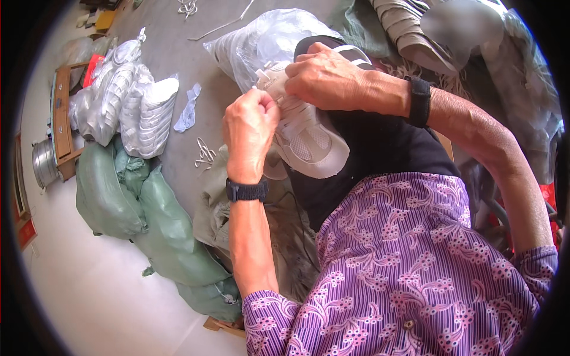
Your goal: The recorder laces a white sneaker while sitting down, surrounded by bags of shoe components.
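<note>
A cream-white shoe upper (pixel 312 145) with mesh panels lies across my black-trousered lap, its toe toward me. My left hand (pixel 252 121) is at its left side, closed in a pinch on a white shoelace (pixel 255 88), of which a short bit shows at the fingertips. My right hand (pixel 326 77) is closed over the upper's opening, next to the pale tongue (pixel 272 77). A white lace loop (pixel 354 52) stands out beyond its knuckles. The right fingertips are mostly hidden behind the hand.
Beyond my lap lies a clear plastic bag (pixel 267 38) of pale things. Wrapped stacks of white uppers (pixel 145 113) stand at left, above green sacks (pixel 124 196). Loose laces (pixel 205 153) lie on the grey floor. More stacked uppers (pixel 409 35) are at far right.
</note>
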`<move>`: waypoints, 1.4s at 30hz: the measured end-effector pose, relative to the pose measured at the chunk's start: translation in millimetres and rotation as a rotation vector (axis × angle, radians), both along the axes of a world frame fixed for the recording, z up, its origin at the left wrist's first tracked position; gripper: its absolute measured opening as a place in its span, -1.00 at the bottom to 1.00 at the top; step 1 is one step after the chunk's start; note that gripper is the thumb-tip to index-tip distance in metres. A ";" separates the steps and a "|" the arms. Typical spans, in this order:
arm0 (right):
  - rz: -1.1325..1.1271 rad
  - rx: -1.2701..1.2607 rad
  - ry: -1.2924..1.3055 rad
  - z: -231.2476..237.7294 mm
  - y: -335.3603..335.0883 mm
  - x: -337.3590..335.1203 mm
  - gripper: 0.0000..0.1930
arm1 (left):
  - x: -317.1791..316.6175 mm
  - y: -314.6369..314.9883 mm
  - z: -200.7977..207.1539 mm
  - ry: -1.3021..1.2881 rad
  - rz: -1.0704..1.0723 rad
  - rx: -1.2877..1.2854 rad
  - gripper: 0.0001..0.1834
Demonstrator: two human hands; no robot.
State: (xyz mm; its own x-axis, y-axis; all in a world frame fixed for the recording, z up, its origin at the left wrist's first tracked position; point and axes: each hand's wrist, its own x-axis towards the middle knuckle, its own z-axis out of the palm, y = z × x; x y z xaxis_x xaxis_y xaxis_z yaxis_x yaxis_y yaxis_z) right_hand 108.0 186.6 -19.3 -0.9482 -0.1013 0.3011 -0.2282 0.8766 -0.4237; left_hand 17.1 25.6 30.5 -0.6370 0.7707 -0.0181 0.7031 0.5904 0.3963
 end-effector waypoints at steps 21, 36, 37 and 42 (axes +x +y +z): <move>0.090 0.061 -0.008 4.8 1.6 1.8 -0.89 | -9.3 1.3 -4.0 -0.192 -0.008 -0.041 -0.92; -0.053 -0.014 0.167 -5.5 33.5 15.9 -0.92 | -9.0 -14.5 4.9 -0.246 0.067 0.261 -0.89; -0.056 -0.057 0.156 -2.8 35.9 16.6 -0.90 | -9.5 -14.3 3.6 -0.245 0.072 0.262 -0.89; -0.233 -0.113 -0.031 -9.2 91.8 47.7 -0.92 | -10.5 -17.0 -5.5 -0.287 0.083 0.221 -0.76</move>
State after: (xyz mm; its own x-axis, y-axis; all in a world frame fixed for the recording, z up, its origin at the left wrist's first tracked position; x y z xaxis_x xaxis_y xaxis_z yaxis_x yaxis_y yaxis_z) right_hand 155.7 278.4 -28.5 -0.9509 0.1536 0.2686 -0.0111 0.8507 -0.5255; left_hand 6.6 8.6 24.9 -0.6905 0.7220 -0.0442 0.4979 0.5187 0.6950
